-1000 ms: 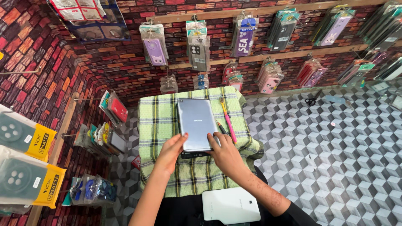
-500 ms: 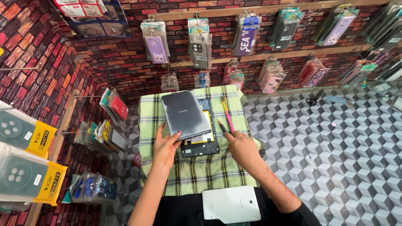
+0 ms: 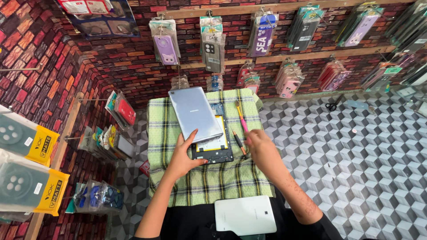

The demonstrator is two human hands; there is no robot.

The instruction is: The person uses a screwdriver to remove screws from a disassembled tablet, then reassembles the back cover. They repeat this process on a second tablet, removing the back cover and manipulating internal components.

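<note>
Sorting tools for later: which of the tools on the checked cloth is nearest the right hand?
The dark-handled tool, just left of the right hand; the pink one lies farther up.

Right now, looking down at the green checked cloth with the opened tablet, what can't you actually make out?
Head view only:
- Opened tablet body: its upper left part is hidden under the grey back cover that the left hand lifts.
- Right hand: motion-blurred, so its grip cannot be told; which of the thin tools it touches is unclear.
- White tablet on the lap: its lower edge is cut off by the frame.
- Circuit parts: too small.
</note>
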